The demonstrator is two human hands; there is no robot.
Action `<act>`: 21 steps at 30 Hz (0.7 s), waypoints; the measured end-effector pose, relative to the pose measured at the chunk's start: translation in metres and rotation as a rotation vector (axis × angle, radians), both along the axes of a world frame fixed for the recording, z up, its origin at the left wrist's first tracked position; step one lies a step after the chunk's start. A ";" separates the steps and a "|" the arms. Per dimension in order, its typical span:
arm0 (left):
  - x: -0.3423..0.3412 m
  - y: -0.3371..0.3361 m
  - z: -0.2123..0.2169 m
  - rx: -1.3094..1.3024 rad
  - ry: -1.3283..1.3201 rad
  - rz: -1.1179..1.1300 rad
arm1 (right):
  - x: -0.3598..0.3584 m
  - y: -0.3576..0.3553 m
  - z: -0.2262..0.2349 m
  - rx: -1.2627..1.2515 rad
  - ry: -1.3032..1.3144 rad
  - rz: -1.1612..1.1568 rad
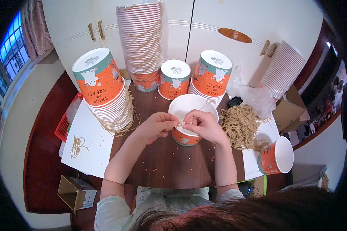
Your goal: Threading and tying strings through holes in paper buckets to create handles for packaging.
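An orange and green paper bucket (184, 138) stands upright with its white mouth facing up, just in front of me. Over its near rim my left hand (157, 128) pinches a thin cord (181, 125) between thumb and fingertips. Close beside it, my right hand (205, 125) is closed in a pinch on the same cord, the fingertips of both hands nearly touching. The cord is so thin that its course between the fingers is hard to follow. Another bit of cord shows at the bucket's far right rim.
Upside-down bucket stacks (98, 84) (213, 75) and a small upturned bucket (174, 79) stand behind, with a tall wrapped stack (140, 38). A tan cord heap (241, 125) lies right, near a tipped bucket (275, 156). Loose cords (78, 147) lie on white board, left.
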State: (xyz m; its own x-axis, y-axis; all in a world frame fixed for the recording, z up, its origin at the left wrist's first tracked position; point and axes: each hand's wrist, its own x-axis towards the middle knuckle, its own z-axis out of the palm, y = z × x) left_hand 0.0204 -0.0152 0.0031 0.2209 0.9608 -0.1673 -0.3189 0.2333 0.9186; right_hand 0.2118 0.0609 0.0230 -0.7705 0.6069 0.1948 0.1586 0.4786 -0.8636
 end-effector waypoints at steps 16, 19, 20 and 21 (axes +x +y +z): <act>-0.003 0.002 -0.003 0.025 0.045 0.023 | -0.015 -0.006 -0.008 0.359 0.215 -0.005; -0.003 0.000 0.003 0.032 0.132 0.055 | -0.015 -0.004 -0.010 0.340 0.189 -0.027; -0.004 -0.001 0.002 0.145 0.279 0.103 | -0.015 -0.002 -0.010 0.309 0.178 -0.025; -0.004 -0.001 0.000 0.258 0.424 0.150 | -0.015 -0.001 -0.010 0.278 0.166 -0.025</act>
State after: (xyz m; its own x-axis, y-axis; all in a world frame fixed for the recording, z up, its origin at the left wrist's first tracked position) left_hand 0.0160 -0.0159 0.0035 0.0414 0.9986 0.0343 0.0814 -0.0376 0.9960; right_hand 0.1972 0.0595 0.0127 -0.6998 0.5310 0.4779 0.0410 0.6977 -0.7152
